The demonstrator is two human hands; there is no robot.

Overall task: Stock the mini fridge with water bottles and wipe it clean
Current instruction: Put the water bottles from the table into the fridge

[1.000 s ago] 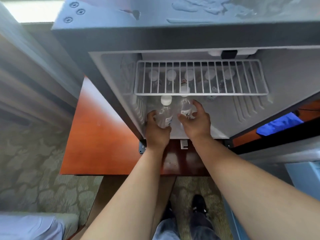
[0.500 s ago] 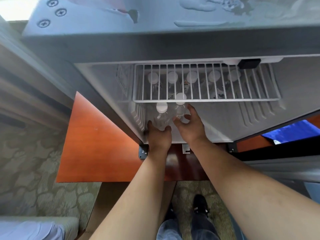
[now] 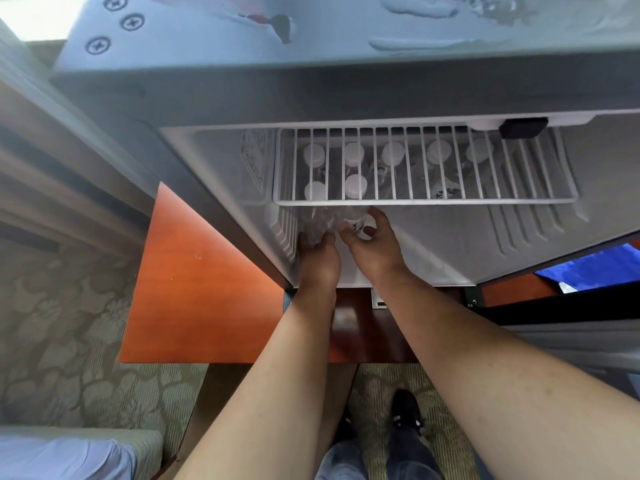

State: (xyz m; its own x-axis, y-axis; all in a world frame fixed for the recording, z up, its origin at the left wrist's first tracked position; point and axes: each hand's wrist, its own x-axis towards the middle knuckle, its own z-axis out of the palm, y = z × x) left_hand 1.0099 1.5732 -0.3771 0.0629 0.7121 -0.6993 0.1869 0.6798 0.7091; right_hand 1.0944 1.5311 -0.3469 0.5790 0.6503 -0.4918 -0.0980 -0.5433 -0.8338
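Note:
The open mini fridge (image 3: 519, 244) is seen from above, its white wire shelf (image 3: 426, 201) across the upper part. Under the shelf stand several clear water bottles with white caps (image 3: 393, 154) in a back row. My left hand (image 3: 318, 258) grips a clear bottle (image 3: 317, 223) on the fridge floor, its cap (image 3: 314, 190) under the shelf's front edge. Beside it my right hand (image 3: 372, 244) holds a second bottle (image 3: 355, 218), whose cap (image 3: 355, 186) also sits beneath the shelf.
An orange-brown wooden cabinet top (image 3: 194, 289) carries the fridge. The fridge door (image 3: 581, 337) stands open at the right, with a blue cloth (image 3: 595, 268) behind it. Patterned carpet (image 3: 62, 323) covers the floor, and my shoes (image 3: 405, 410) stand below.
Both hands have pushed their bottles deeper into the fridge, so the two caps now sit under the wire shelf. The view has moved closer to the fridge.

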